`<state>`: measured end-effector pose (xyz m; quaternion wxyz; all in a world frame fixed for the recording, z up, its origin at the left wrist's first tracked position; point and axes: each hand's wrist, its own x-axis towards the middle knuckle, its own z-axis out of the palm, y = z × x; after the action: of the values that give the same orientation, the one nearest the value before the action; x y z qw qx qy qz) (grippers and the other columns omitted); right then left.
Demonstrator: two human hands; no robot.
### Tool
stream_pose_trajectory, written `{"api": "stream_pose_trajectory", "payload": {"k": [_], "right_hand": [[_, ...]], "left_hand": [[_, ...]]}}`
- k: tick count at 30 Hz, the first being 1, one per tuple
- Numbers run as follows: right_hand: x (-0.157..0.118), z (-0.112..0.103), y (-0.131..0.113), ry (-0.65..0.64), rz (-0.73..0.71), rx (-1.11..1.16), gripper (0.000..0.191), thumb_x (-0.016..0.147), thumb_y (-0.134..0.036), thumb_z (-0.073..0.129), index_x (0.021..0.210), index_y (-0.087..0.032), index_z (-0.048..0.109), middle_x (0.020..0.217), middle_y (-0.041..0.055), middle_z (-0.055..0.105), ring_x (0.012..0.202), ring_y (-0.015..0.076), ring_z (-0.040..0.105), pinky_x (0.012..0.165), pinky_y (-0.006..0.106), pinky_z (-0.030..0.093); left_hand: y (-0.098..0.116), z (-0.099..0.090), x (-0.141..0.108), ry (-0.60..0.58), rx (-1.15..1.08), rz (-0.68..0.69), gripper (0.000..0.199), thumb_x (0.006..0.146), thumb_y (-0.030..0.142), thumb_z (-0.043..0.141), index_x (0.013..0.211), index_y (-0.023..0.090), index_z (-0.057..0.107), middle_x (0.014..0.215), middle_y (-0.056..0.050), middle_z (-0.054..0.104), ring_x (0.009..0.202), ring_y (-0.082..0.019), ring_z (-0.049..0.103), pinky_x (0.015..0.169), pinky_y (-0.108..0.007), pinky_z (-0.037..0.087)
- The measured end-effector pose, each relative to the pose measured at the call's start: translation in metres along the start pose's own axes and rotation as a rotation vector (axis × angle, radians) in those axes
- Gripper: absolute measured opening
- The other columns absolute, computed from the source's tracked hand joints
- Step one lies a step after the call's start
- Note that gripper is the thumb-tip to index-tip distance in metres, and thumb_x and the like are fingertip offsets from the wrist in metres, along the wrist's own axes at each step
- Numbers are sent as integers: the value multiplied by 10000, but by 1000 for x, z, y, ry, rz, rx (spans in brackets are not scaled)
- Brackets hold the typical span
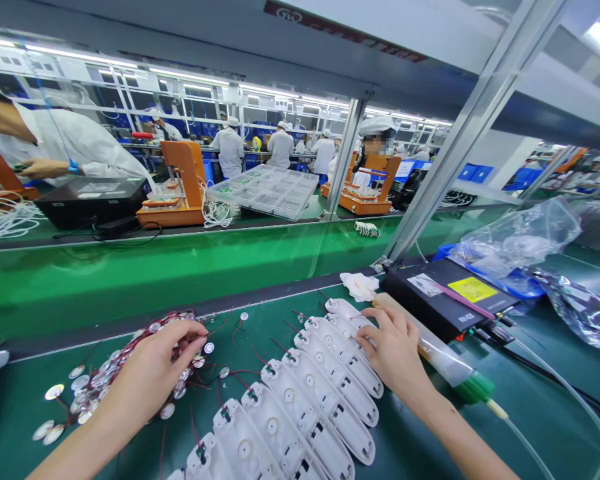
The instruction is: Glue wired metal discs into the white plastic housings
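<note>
Two bare hands above a dark green tabletop (405, 443). On the left, the left hand (170, 360) reaches over a tangled heap of small shiny wired discs (97, 383), thumb and fingers bent close together; whether they grip anything cannot be told. A slanting row of long white plastic shells (300, 417) lies side by side, running from the bottom middle up to the right hand (395, 343). That hand's fingers are curled at the far end of the row; their hold is unclear. Behind it lies a translucent tube with a green end (450, 363), next to a black box (447, 300) and crumpled white tissue (360, 287). Beyond a green strip (230, 267), a white-clad co-worker (87, 140) leans in at left
</note>
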<state>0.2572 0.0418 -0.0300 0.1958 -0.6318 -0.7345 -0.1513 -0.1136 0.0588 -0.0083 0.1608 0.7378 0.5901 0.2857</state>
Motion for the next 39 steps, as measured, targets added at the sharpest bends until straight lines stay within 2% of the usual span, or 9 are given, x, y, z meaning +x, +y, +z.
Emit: {"api": "stream_pose_trajectory", "payload": {"k": [12, 15, 18, 20, 22, 25, 30, 34, 39], "right_hand": [[7, -6, -5, 43, -91, 40, 258, 792, -145, 524, 685, -322, 678, 1053, -2, 608, 1070, 286, 442, 819, 484, 297], [10, -30, -28, 169, -147, 141, 185, 857, -233, 475, 848, -283, 653, 1048, 22, 611, 1038, 251, 463, 805, 438, 351], [7, -57, -64, 197, -379, 355, 278, 867, -339, 482, 1100, -200, 538, 1059, 64, 611, 1008, 207, 498, 811, 360, 405], [0, -67, -85, 173, -487, 372, 311, 862, -351, 494, 1120, -177, 509, 941, 45, 636, 879, 176, 542, 806, 338, 392], [-7, -68, -99, 179, -508, 398, 174, 869, -238, 473, 1020, -184, 541, 766, -3, 619, 711, 136, 536, 777, 318, 371], [-15, -60, -106, 168, -487, 492, 155, 853, -105, 438, 836, -197, 561, 646, -33, 558, 606, 108, 484, 697, 288, 356], [-20, -48, -104, 193, -417, 596, 169, 833, -118, 464, 746, -210, 576, 654, -33, 543, 615, 107, 455, 668, 285, 343], [-14, -42, -81, 237, -265, 492, 104, 835, -205, 517, 783, -231, 603, 823, 20, 556, 780, 155, 489, 707, 322, 350], [-7, -32, -35, 275, -281, 208, 70, 806, -303, 573, 785, -270, 631, 951, 37, 566, 862, 208, 480, 694, 355, 361]], "left_hand": [[45, -4, -8, 7, -217, -39, 257, 754, 457, 529, 833, 248, 656, 834, -12, 670, 712, -174, 583, 625, -246, 449], [72, 3, -18, -74, -351, -83, 209, 730, 402, 554, 793, 220, 635, 710, -4, 641, 622, -151, 551, 570, -235, 440], [99, 13, -28, -202, -503, -95, 157, 733, 343, 544, 719, 202, 613, 657, 4, 611, 608, -132, 533, 570, -223, 426], [110, 20, -31, -249, -573, -105, 150, 740, 319, 529, 718, 195, 609, 644, 4, 602, 605, -125, 525, 574, -223, 418], [114, 25, -35, -269, -593, -108, 134, 742, 291, 522, 729, 187, 607, 634, 1, 594, 596, -123, 519, 566, -222, 409], [114, 31, -43, -263, -524, -40, 83, 748, 211, 526, 736, 178, 601, 644, 0, 593, 602, -121, 522, 571, -220, 401], [102, 34, -38, -295, -227, 202, 112, 792, 123, 517, 805, 192, 604, 758, -1, 614, 738, -147, 560, 686, -257, 421], [73, 33, 7, -216, 129, 9, 109, 870, 227, 494, 867, 196, 598, 861, -9, 603, 790, -145, 577, 725, -252, 437], [40, 46, 56, -175, 272, -98, 103, 815, 188, 566, 905, 143, 587, 915, -81, 585, 898, -246, 579, 769, -334, 433]]}}
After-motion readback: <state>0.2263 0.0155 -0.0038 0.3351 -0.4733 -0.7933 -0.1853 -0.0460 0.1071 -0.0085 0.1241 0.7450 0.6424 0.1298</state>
